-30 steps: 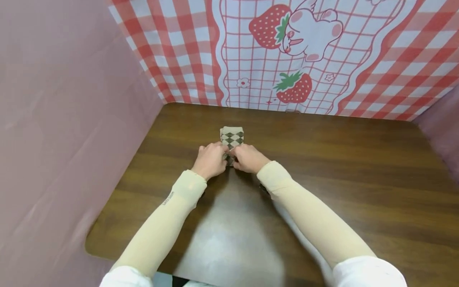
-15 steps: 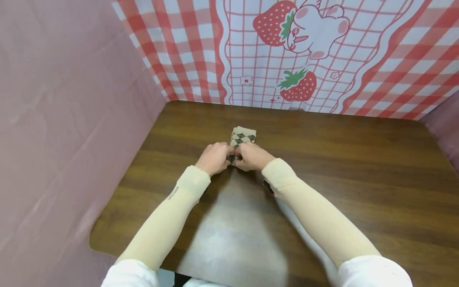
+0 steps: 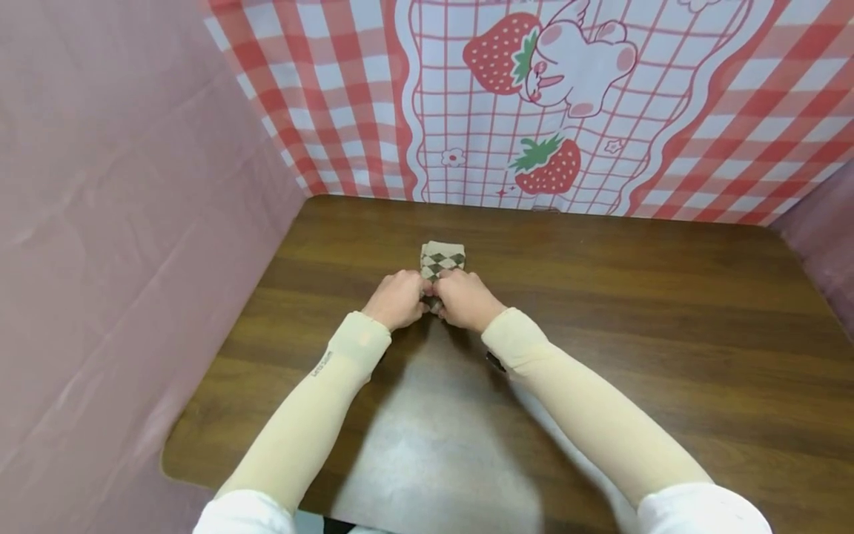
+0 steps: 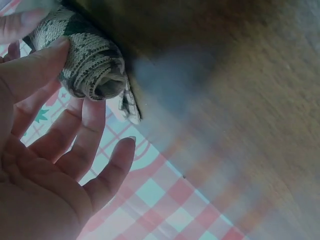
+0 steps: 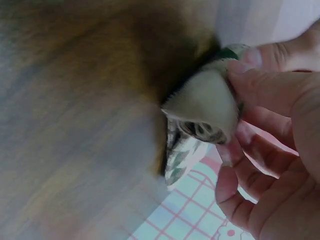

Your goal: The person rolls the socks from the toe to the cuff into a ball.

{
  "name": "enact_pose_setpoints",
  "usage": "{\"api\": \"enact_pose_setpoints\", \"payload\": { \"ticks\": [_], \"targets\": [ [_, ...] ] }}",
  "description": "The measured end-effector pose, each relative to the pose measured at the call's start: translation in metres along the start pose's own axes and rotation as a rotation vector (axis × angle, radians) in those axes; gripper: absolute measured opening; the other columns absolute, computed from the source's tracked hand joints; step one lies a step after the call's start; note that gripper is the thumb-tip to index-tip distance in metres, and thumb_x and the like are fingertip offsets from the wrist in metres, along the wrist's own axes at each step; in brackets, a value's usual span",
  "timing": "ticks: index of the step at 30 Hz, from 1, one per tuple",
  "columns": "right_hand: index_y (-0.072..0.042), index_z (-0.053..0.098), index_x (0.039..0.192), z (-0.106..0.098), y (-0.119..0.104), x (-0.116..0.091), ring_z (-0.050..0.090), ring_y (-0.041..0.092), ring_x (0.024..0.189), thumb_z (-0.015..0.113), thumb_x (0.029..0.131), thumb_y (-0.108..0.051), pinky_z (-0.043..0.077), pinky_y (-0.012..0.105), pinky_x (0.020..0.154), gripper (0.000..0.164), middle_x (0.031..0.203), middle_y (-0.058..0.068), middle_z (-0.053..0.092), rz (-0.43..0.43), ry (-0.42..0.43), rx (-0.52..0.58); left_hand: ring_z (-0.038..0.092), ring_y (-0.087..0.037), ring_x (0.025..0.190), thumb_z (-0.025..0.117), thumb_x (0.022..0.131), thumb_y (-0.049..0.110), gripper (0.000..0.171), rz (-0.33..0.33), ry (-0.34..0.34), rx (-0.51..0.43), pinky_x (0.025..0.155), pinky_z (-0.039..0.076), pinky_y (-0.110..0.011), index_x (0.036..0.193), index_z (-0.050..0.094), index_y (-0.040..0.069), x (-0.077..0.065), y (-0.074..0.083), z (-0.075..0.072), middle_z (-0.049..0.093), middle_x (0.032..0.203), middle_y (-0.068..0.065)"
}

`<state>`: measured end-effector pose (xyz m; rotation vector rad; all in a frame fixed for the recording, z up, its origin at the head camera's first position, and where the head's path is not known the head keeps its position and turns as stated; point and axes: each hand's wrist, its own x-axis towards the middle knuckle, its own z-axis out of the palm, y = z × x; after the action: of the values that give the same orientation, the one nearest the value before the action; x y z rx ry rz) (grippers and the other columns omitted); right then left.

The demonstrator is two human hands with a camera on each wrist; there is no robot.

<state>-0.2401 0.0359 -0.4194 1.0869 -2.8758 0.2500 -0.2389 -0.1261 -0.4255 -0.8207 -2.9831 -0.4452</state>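
Fabric roll [image 4: 92,52]: wrist views show coiled ends [image 5: 202,131], hidden in head view

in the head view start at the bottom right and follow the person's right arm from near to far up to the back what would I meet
White sleeve → cream arm cover → right hand → far end of the diamond-patterned fabric → hanging strawberry-print backdrop.

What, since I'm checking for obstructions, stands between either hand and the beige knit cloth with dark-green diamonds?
Nothing visible: the left hand and right hand both pinch the beige knit cloth with dark-green diamonds directly, at its rolled part.
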Motion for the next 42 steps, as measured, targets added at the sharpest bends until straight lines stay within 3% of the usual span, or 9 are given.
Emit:
{"api": "enact_pose_setpoints", "payload": {
  "ticks": [6, 11, 18, 23, 30, 37, 42],
  "targets": [
    [-0.008, 0.068, 0.081, 0.002, 0.000, -0.001, 0.066, 0.034, 0.080, 0.075, 0.079, -0.007, 0.053, 0.051, 0.066, 0.008, 0.087, 0.013, 0.065, 0.008, 0.013, -0.057, 0.066, -0.021, 0.082, 0.073, 0.082, 0.006, 0.008, -0.019, -0.029, -0.039, 0.076, 0.052, -0.043, 0.086, 0.073, 0.013, 0.003, 0.000, -0.001, 0.071, 0.090, -0.003],
    [-0.008, 0.063, 0.073, 0.004, 0.006, 0.002, 0.066, 0.033, 0.078, 0.071, 0.078, -0.003, 0.053, 0.052, 0.068, 0.011, 0.079, 0.012, 0.065, 0.011, -0.013, -0.016, 0.067, -0.021, 0.086, 0.071, 0.087, 0.008, 0.015, -0.019, -0.032, -0.066, 0.079, 0.053, -0.041, 0.101, 0.077, 0.012, 0.003, -0.004, 0.003, 0.073, 0.098, -0.003],
    [-0.009, 0.062, 0.072, 0.005, 0.009, 0.005, 0.067, 0.031, 0.081, 0.064, 0.082, -0.001, 0.053, 0.052, 0.070, 0.014, 0.080, 0.012, 0.067, 0.027, -0.074, -0.004, 0.064, -0.025, 0.094, 0.071, 0.089, 0.014, 0.024, 0.023, 0.029, -0.047, 0.082, 0.051, -0.046, 0.113, 0.074, 0.012, -0.005, -0.006, 0.007, 0.067, 0.105, -0.005],
    [-0.007, 0.066, 0.079, 0.004, 0.010, 0.006, 0.067, 0.032, 0.083, 0.064, 0.085, -0.004, 0.054, 0.052, 0.071, 0.007, 0.084, 0.015, 0.068, 0.043, -0.085, -0.018, 0.060, -0.027, 0.094, 0.075, 0.086, 0.018, 0.028, 0.025, 0.066, 0.017, 0.080, 0.047, -0.049, 0.114, 0.072, 0.014, -0.006, -0.003, 0.007, 0.062, 0.108, -0.005],
    [-0.007, 0.069, 0.085, 0.003, 0.012, 0.008, 0.067, 0.034, 0.085, 0.064, 0.086, -0.005, 0.053, 0.053, 0.071, 0.005, 0.087, 0.016, 0.069, 0.052, -0.101, -0.009, 0.059, -0.026, 0.097, 0.081, 0.081, 0.014, 0.029, 0.022, 0.065, -0.001, 0.082, 0.047, -0.048, 0.109, 0.072, 0.013, -0.002, -0.002, 0.007, 0.065, 0.108, -0.003],
    [-0.009, 0.064, 0.074, 0.003, 0.013, 0.009, 0.067, 0.034, 0.084, 0.063, 0.085, -0.004, 0.054, 0.052, 0.070, 0.012, 0.085, 0.016, 0.069, 0.062, -0.103, 0.003, 0.063, -0.027, 0.093, 0.080, 0.080, 0.009, 0.020, 0.019, 0.081, -0.018, 0.083, 0.050, -0.047, 0.099, 0.073, 0.011, 0.002, -0.005, 0.009, 0.069, 0.102, -0.004],
    [-0.008, 0.064, 0.075, 0.005, 0.013, 0.009, 0.067, 0.034, 0.085, 0.063, 0.086, -0.004, 0.054, 0.052, 0.071, 0.012, 0.085, 0.016, 0.069, 0.080, -0.097, 0.010, 0.066, -0.024, 0.095, 0.078, 0.083, 0.008, 0.019, 0.013, 0.067, -0.055, 0.086, 0.051, -0.041, 0.101, 0.076, 0.010, 0.005, -0.005, 0.009, 0.071, 0.102, -0.005]
  ]
}}
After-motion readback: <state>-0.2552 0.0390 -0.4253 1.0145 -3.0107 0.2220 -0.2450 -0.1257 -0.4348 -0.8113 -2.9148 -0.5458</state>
